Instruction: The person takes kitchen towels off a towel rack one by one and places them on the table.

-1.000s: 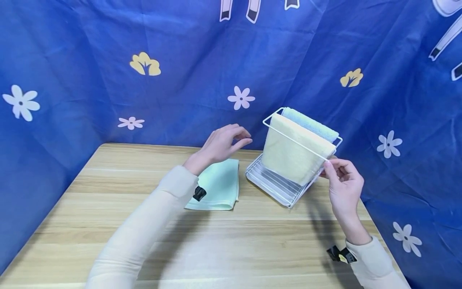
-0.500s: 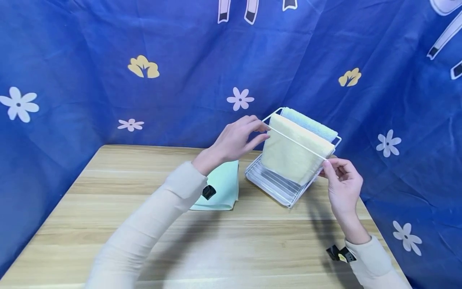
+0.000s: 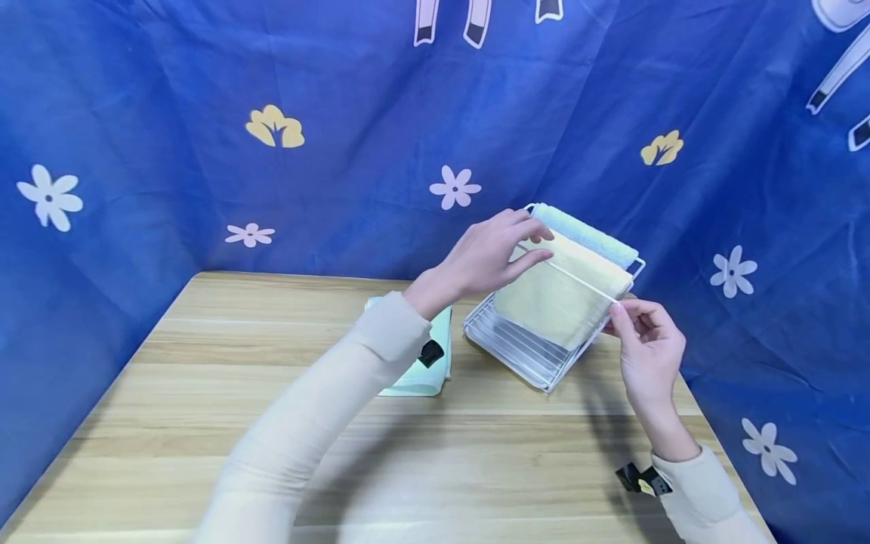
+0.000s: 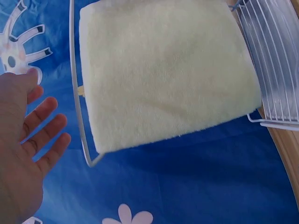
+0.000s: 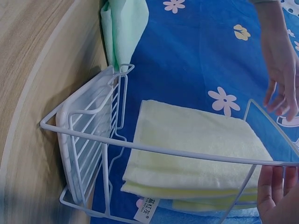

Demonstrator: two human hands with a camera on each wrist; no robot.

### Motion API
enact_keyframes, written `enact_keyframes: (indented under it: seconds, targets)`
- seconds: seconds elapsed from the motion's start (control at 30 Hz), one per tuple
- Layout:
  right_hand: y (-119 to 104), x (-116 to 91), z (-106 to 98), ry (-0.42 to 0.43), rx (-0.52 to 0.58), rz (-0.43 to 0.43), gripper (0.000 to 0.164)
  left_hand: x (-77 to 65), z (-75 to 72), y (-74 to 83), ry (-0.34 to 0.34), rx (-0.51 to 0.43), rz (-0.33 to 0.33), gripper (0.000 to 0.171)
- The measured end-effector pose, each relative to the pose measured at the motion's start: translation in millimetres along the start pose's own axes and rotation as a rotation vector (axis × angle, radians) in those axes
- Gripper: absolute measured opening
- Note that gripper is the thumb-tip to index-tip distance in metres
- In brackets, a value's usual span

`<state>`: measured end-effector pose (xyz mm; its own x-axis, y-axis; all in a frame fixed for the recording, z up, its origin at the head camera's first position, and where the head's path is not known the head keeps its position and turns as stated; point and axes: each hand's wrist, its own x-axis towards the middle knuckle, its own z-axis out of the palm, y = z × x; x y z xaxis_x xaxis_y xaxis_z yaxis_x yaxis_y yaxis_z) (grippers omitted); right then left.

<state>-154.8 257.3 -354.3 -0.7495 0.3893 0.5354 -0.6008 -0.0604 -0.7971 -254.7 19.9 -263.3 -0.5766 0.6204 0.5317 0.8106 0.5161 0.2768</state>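
Observation:
A white wire rack (image 3: 513, 349) with a shallow tray at its base stands at the back right of the table. Over its bars hang a folded pale yellow towel (image 3: 544, 310) in front and a light blue towel (image 3: 591, 236) behind. My right hand (image 3: 651, 351) pinches the rack's right side frame. My left hand (image 3: 485, 255) is above the rack's front bar, overlapping it and the yellow towel in the head view. In the left wrist view that hand (image 4: 23, 154) has loosely spread fingers, holds nothing and shows apart from the front bar.
Left of the rack, a folded mint-green cloth (image 3: 428, 376) lies on the wooden table (image 3: 204, 408), partly hidden by my left forearm. A blue patterned curtain (image 3: 353, 151) hangs close behind the rack and along the right side. A label (image 5: 146, 210) sticks out from the yellow towel.
My left hand has moved right from over the green cloth to the rack's front bar and yellow towel. The right hand and rack have stayed in place.

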Motion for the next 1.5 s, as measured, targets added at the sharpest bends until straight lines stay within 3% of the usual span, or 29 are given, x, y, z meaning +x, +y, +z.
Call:
enact_keyframes:
  seconds: [0.27,0.5,1.13,1.5]
  targets:
    - [-1,-1,-1,-0.008,-0.009,0.005,0.005,19.8,12.3,2.4,-0.064,0.037,0.012,0.029]
    - [-1,0,0,-0.014,-0.001,0.002,0.004,34.2,16.4,-3.6,-0.124,0.042,-0.024,0.03]
    - [1,0,-2,-0.016,-0.015,0.01,0.003,57.2,27.3,-17.1,-0.273,0.013,-0.057,0.032]
    - [3,0,-2,-0.017,-0.03,0.003,0.003,61.8,31.6,-19.5,-0.26,-0.073,-0.101,0.026]
